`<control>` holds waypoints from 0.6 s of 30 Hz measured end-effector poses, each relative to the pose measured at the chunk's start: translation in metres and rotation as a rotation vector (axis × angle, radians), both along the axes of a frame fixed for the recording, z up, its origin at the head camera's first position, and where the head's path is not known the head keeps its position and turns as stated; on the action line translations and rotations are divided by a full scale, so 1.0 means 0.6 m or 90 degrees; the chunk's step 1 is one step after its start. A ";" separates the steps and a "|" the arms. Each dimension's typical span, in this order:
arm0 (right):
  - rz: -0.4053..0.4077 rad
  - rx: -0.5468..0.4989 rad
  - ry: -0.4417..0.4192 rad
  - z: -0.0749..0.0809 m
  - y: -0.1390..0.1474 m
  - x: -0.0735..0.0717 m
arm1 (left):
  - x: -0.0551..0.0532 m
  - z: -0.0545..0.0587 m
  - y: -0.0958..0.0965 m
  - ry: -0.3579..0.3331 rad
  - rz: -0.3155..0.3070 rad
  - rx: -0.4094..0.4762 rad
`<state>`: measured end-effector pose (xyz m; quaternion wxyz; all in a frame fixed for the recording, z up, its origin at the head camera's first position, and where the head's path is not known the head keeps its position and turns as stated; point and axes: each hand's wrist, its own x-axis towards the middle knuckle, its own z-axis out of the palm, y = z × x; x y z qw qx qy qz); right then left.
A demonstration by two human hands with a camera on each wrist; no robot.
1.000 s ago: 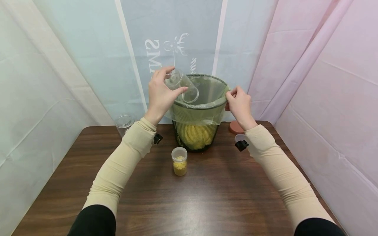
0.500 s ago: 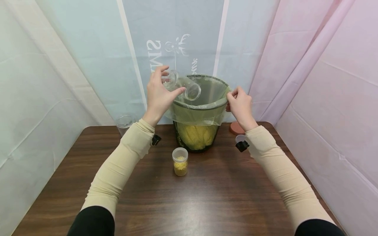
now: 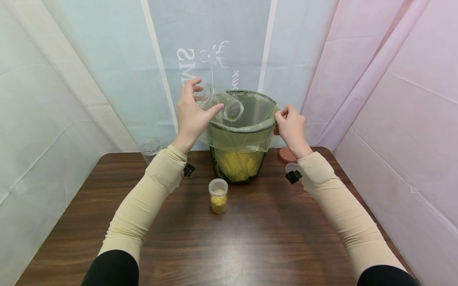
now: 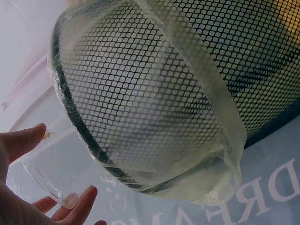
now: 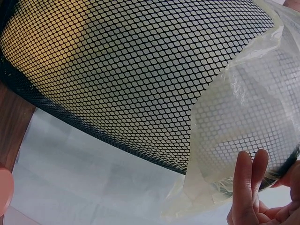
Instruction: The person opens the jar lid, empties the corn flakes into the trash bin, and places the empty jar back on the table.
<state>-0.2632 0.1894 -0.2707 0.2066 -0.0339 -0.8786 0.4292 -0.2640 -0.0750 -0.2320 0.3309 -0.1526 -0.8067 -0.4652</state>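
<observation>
My left hand [image 3: 193, 115] holds a clear jar [image 3: 233, 110] tipped sideways over the left rim of a mesh wastebasket [image 3: 239, 171]. The jar's round far end faces into the basket. In the left wrist view, thumb and fingers span the clear jar [image 4: 51, 161], with a few yellow bits [image 4: 47, 135] near the thumb. A thin pale bin liner [image 3: 239, 141] is folded over the basket's rim, and something yellow fills its lower part. On the right side my right hand [image 3: 291, 125] pinches the rim and liner; its fingers [image 5: 243, 183] lie outside the mesh.
In front of the basket stands a small jar of yellow crumbs [image 3: 218, 200]. Another clear jar [image 3: 151, 147] is at the back left, partly behind the left forearm. A reddish-brown lid [image 3: 287, 155] and a clear lid [image 3: 291, 167] lie by the right wrist. Curtains surround the table [image 3: 229, 242].
My left hand has shifted slightly left and its upper fingers have spread, while the tilted jar has turned a little. My right hand stays at the rim.
</observation>
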 end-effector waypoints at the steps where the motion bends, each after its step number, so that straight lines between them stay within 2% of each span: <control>1: -0.001 0.000 0.000 0.000 0.000 0.000 | 0.000 0.000 0.000 0.002 0.001 0.002; 7: 0.001 -0.002 -0.004 0.001 -0.001 0.000 | 0.002 0.000 0.001 -0.041 -0.028 0.064; 10: 0.006 -0.005 -0.008 0.002 -0.003 0.001 | 0.003 -0.001 0.000 -0.035 -0.021 0.044; 14: 0.007 -0.014 -0.007 0.002 -0.003 0.001 | 0.003 -0.002 0.000 -0.002 0.012 -0.015; 18: 0.006 -0.017 -0.003 0.002 -0.003 0.001 | 0.004 0.000 0.001 -0.023 -0.012 0.031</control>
